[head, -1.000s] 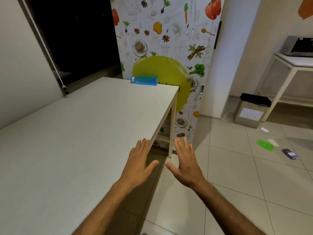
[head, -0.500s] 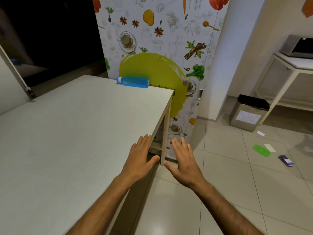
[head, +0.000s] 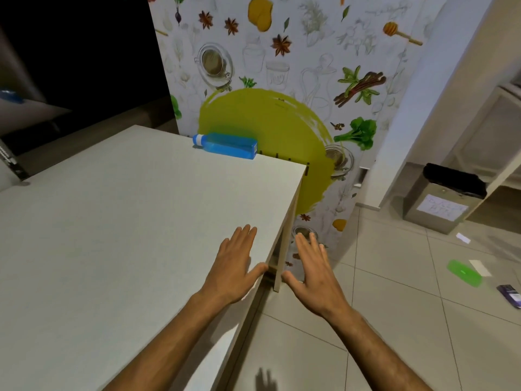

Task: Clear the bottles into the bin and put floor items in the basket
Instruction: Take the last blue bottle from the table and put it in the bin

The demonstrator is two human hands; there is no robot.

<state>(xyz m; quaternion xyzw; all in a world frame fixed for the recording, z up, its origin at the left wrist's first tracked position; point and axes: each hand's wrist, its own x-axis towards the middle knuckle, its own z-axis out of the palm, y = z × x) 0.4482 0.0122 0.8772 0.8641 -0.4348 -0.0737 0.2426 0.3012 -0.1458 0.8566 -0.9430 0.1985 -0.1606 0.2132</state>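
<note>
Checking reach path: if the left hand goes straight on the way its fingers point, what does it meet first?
Probably nothing close: the left hand is open, pointing along the bare table. The blue bottle lies near the far edge, roughly on that line; depth unclear.

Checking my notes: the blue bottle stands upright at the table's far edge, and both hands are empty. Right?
Not quite. The head view shows the blue bottle lying on its side at the table's far edge. Both the left hand and right hand are empty.

A home kitchen or dining corner.
Food-printed wall panel (head: 296,66), plain white table (head: 112,235), beige tiled floor (head: 394,320), lined grey bin (head: 442,204).
</note>
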